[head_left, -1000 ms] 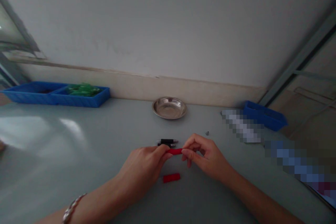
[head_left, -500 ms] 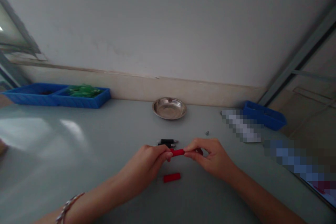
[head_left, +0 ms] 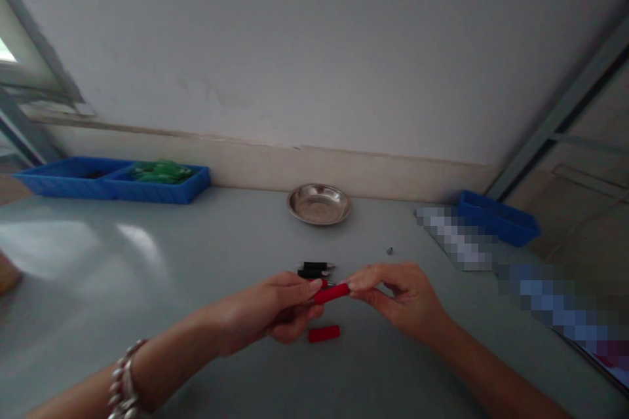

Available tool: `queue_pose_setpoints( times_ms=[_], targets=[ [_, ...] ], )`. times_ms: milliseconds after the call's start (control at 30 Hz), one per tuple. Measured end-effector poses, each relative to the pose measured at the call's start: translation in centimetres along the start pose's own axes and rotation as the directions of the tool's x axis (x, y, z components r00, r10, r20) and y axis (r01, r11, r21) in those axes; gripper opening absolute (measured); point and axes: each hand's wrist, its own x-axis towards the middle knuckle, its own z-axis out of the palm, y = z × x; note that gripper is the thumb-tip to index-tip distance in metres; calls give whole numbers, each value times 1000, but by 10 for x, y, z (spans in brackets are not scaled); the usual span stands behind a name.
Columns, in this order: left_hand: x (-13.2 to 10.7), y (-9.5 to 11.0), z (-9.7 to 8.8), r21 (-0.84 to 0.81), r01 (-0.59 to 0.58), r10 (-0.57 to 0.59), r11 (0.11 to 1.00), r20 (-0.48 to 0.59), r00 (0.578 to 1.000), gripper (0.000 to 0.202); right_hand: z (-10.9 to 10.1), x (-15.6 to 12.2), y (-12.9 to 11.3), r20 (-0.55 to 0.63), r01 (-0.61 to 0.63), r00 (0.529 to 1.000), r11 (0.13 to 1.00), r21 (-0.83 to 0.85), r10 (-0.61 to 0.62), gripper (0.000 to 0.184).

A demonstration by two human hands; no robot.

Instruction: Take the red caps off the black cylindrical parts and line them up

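Observation:
My left hand (head_left: 280, 309) and my right hand (head_left: 400, 298) meet above the grey table (head_left: 196, 262), each pinching one end of a short red tube (head_left: 331, 292). Both hands have their fingers closed on it. A second red tube (head_left: 324, 334) lies flat on the table just below and between the hands. Two small black parts with metal tips (head_left: 316, 269) lie side by side just beyond my fingertips. My left wrist wears a beaded bracelet (head_left: 122, 386).
A steel dish (head_left: 319, 204) stands near the wall behind the parts. A tiny metal piece (head_left: 390, 251) lies to the right. Blue trays (head_left: 113, 178) holding green parts sit at the back left, another blue tray (head_left: 498, 224) at the right.
Both hands have kept their pinch on the red tube, which now tilts slightly up to the right. My left hand has turned more palm-up and dropped a little.

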Motion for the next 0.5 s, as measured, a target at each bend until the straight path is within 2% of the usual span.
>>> queue_pose_setpoints(
  times_ms=[67,133,200,267,333,367,433,500],
  targets=[
    [-1,1,-1,-68,29,-25,997,62,998,36,-1,0,-1,-15,37,999,999,4,-37,8],
    [-1,2,-2,-63,37,-31,997,90,995,36,-4,0,-2,-35,56,998,998,-8,-57,8],
    [-1,3,-4,40,13,-14,999,15,1000,39,-7,1,-3,-41,23,999,996,-82,-26,6],
    [0,4,-4,262,5,36,965,-152,988,42,-11,2,-1,-30,-53,998,977,-204,48,4],
    [1,4,-3,539,48,138,841,-300,944,41,-13,3,1,-8,-132,991,940,-315,136,5],
    [0,4,-2,664,74,199,744,-326,924,40,-13,4,3,8,-164,984,921,-355,178,5],
    [-1,2,1,848,105,293,520,-293,910,37,-14,5,6,39,-225,964,882,-414,265,6],
    [-3,-2,2,940,111,337,323,-224,914,35,-15,6,8,62,-278,937,843,-460,343,8]
  ],
)
